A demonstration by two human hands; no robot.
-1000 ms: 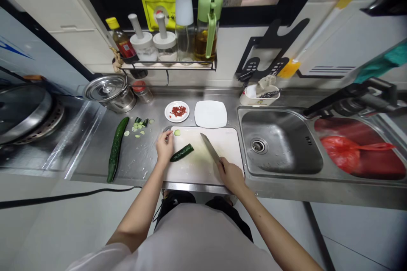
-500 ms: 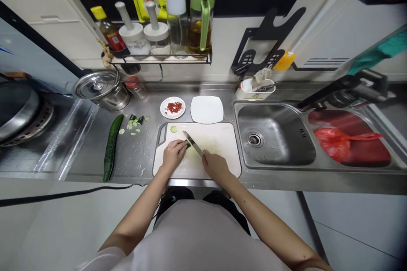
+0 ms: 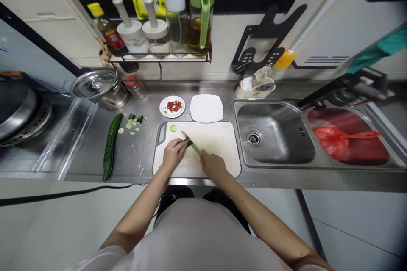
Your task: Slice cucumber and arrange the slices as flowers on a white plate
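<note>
On the white cutting board (image 3: pixel 219 139), my left hand (image 3: pixel 173 154) is closed on a small piece of cucumber (image 3: pixel 189 143), mostly covered by the fingers. My right hand (image 3: pixel 214 167) grips a knife (image 3: pixel 193 145) by its handle. Its blade slants up to the left, right beside the left fingertips and against the cucumber piece. A pale green cucumber slice (image 3: pixel 173 128) lies near the board's top left corner.
A whole cucumber (image 3: pixel 111 146) and several cucumber scraps (image 3: pixel 132 122) lie left of the board. Behind it stand a plate of red bits (image 3: pixel 172 113) and a white square plate (image 3: pixel 206 114). To the right is a sink (image 3: pixel 276 135), then a red plastic bag (image 3: pixel 332 142).
The knife and my right hand have shifted slightly left, toward my left hand. My left hand stays in nearly the same place on the board.
</note>
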